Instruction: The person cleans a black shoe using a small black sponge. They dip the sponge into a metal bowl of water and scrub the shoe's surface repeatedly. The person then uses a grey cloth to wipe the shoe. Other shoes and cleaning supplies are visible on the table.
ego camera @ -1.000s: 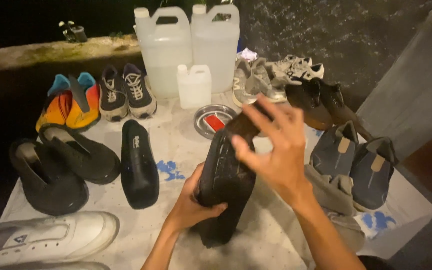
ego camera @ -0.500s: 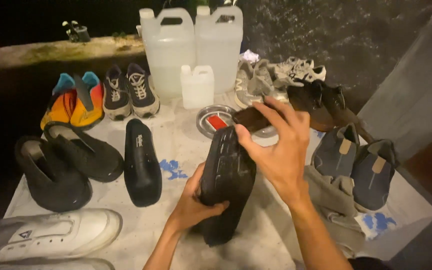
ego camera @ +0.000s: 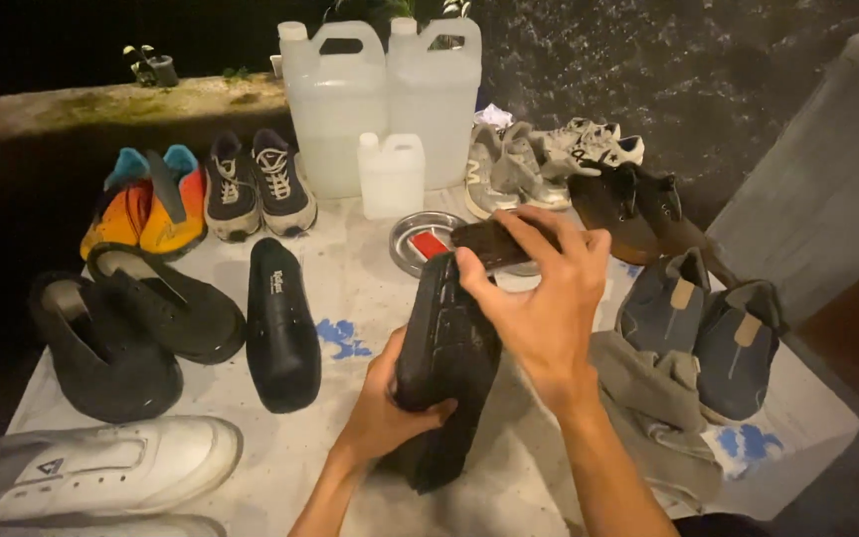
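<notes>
Two big translucent jugs [ego camera: 385,94] stood at upper centre, a small white one [ego camera: 391,174] before them. Below, at centre frame, the left hand [ego camera: 385,413] clasped a black shoe [ego camera: 446,373], sole up. The right hand [ego camera: 539,303] gripped a dark brush [ego camera: 494,242] against the shoe's toe, beside a round tin [ego camera: 420,242] with a red label.

Before me: two clear jugs [ego camera: 385,94], a small white jug [ego camera: 391,174], orange shoes [ego camera: 141,204], a white sneaker [ego camera: 101,467], grey slip-ons [ego camera: 703,328].
</notes>
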